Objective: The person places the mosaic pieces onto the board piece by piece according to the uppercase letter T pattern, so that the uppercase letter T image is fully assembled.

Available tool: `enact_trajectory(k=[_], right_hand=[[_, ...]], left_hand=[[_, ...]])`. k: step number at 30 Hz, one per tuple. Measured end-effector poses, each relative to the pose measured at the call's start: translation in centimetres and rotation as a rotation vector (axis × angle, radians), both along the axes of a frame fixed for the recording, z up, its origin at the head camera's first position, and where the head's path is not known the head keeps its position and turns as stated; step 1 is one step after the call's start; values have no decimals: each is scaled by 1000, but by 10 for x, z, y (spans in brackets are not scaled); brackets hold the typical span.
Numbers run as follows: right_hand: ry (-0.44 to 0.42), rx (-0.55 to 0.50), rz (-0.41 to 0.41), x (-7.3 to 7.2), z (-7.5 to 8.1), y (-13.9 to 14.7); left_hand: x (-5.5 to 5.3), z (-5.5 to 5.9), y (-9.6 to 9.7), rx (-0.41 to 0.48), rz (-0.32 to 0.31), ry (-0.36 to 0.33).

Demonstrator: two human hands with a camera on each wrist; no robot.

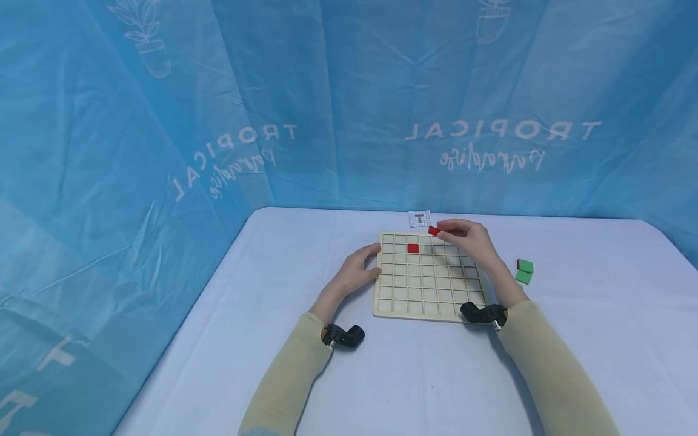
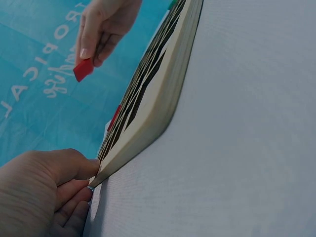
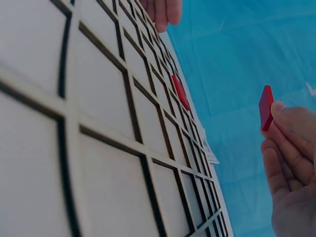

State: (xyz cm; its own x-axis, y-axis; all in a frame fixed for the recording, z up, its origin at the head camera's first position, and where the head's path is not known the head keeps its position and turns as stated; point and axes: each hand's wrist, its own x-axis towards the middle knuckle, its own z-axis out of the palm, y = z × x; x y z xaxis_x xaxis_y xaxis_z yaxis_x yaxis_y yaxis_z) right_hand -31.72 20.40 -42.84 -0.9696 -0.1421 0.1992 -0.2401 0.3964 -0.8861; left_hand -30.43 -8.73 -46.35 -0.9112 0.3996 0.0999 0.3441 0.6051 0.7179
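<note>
A pale wooden grid board (image 1: 400, 314) lies on the table with one red square tile (image 1: 412, 248) in a cell of its upper part. My left hand (image 1: 353, 272) rests at the board's left edge, thumb and forefinger apart and their tips touching the rim. My right hand (image 1: 468, 237) pinches a second red tile (image 3: 266, 107) between thumb and fingertips. That tile is raised over the board's far edge and tilted, as the left wrist view shows too. Beyond that edge lies a small printed grid card (image 1: 419, 219), with coloured squares on it.
Right of the board, several green tiles (image 1: 525, 277) lie in a loose group, partly hidden by the right forearm; a red edge shows at one of them. A white cloth (image 1: 305, 254) covers the table. Blue printed curtains (image 1: 371, 91) hang behind and at the left.
</note>
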Motion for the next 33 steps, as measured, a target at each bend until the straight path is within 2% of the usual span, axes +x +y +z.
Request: enact_trajectory(k=[8,23,33], right_hand=[[21,18,19,-4,-8,-4],[-28,121,73,-8,-28,-6],[-25,174,57,-10,-33,-8]], left_hand=[[0,-1,1,8,0,1],[3,0,2,9,6,-9],[2,1,1,4,16,-4]])
